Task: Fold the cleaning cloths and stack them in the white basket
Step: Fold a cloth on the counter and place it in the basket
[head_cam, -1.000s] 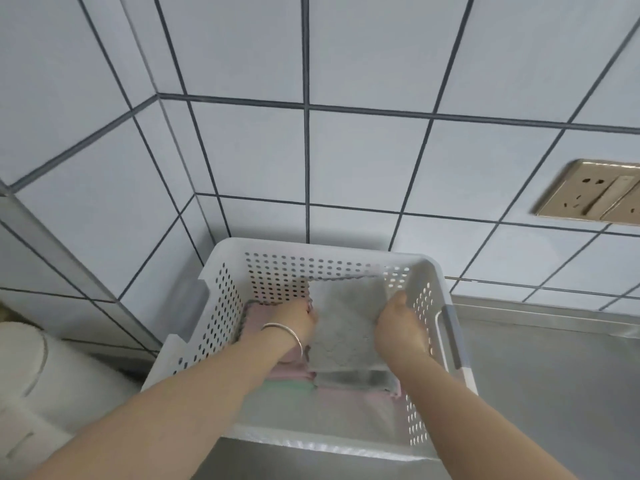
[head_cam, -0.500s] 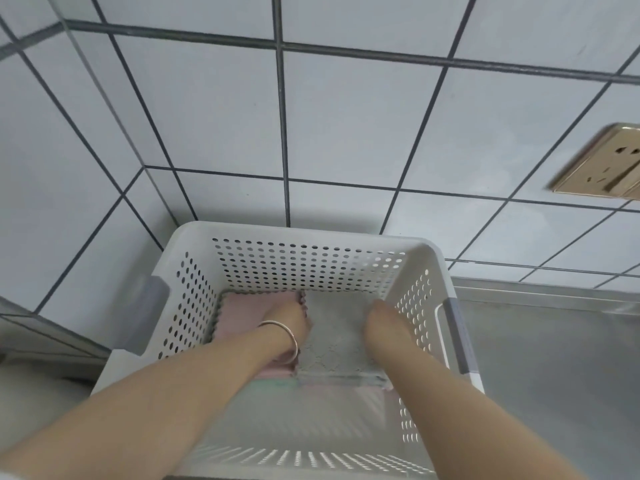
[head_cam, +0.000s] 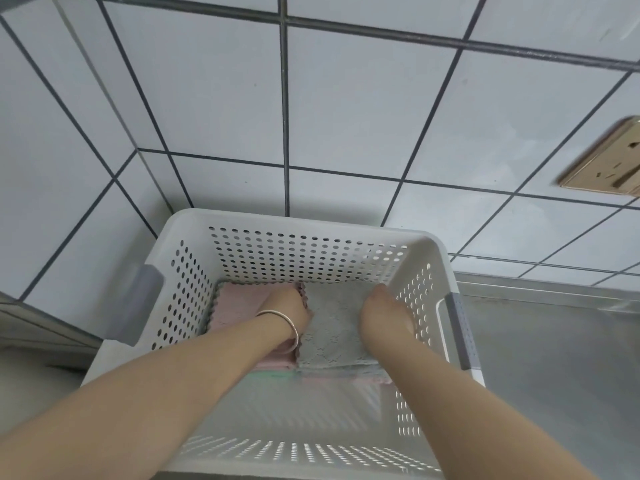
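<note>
Down it has gone: the grey cloth [head_cam: 330,327] that stood higher in the white basket [head_cam: 429,247] a second ago now lies flat on the stack at the far end, and both hands have sunk with it. It sits between the two hands, its long axis running away from the person toward the perforated far wall, a pink cloth [head_cam: 239,301] just beside it on the left. Left hand [head_cam: 289,306], bracelet [head_cam: 287,325] on the wrist, touches the grey cloth's left edge and overlaps the pink one; right hand [head_cam: 379,315] is at the right edge, hard against the basket's side wall. Fingers point down and away, so whether they pinch or merely press I cannot tell. Neither hand looks nearer; letting go should mean lifting both straight up, I'd judge.
</note>
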`<control>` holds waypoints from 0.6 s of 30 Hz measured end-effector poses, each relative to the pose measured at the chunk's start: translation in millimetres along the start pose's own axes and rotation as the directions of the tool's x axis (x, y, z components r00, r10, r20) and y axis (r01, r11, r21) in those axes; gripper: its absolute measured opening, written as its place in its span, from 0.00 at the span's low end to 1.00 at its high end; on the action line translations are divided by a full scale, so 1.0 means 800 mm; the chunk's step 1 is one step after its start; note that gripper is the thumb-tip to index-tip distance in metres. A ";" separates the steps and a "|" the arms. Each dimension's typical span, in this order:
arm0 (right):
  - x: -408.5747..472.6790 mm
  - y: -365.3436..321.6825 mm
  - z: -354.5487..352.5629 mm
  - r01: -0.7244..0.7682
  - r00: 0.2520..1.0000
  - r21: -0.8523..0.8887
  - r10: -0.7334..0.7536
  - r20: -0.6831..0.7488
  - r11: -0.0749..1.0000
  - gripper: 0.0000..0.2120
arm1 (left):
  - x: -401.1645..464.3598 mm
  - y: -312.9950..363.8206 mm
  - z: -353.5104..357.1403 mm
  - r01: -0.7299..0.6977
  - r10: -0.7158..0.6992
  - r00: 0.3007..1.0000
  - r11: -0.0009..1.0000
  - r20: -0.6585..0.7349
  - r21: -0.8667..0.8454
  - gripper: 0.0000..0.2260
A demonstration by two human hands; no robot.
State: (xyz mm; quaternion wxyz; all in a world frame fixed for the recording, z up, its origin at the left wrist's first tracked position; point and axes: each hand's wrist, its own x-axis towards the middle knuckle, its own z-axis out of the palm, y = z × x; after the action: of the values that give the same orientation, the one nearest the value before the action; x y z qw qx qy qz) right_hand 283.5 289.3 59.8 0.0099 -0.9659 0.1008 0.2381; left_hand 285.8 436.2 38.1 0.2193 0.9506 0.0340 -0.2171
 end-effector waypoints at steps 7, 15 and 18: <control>-0.005 -0.002 0.003 0.042 0.999 -0.198 -0.038 0.021 0.979 0.19 | -0.007 0.000 0.001 -0.044 0.052 0.996 0.994 -0.075 0.104 0.10; 0.004 -0.008 0.016 0.141 0.977 -0.327 -0.078 0.197 0.935 0.34 | -0.010 0.002 0.029 -0.400 0.314 0.916 0.766 0.250 0.503 0.40; 0.006 -0.001 0.006 0.142 0.976 -0.241 -0.094 0.199 0.960 0.31 | -0.003 0.013 0.020 -0.374 0.262 0.925 0.763 0.277 0.527 0.40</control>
State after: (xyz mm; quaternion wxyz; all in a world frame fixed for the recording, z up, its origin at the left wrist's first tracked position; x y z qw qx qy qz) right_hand 285.3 289.4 53.2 -0.0899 -0.9372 0.0101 0.3369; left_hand 279.3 419.8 30.4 -0.0394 0.9391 -0.2154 -0.2648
